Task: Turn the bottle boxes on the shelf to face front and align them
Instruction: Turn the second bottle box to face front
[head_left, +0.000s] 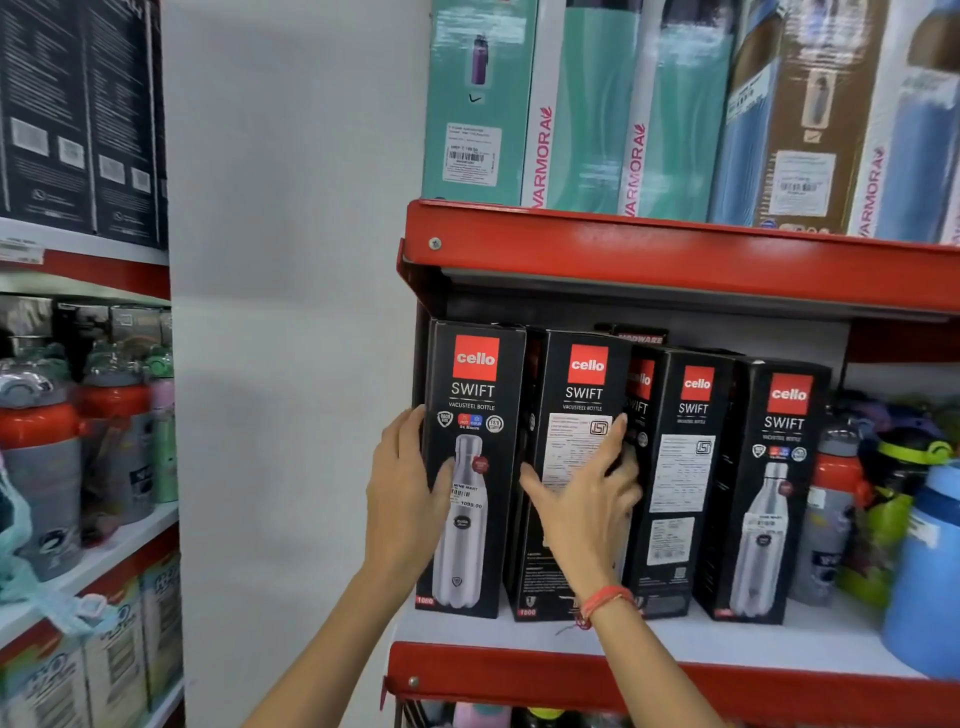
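Observation:
Several black Cello Swift bottle boxes stand in a row on the white shelf (727, 642). The leftmost box (475, 395) shows its bottle picture to the front; my left hand (405, 483) grips its left edge, thumb on the front. The second box (582, 384) shows a text label side; my right hand (587, 499) holds it across that face, fingers wrapped around its right edge. A third box (680, 467) also shows a label side and sits angled. The fourth box (774, 467) faces front with the bottle picture.
Loose bottles (836, 499) and a blue jug (930, 571) crowd the shelf's right end. The red shelf lip (675, 686) runs below the boxes, another red shelf (675, 254) with teal and blue boxes above. A white wall and a second shelf unit (78, 467) stand to the left.

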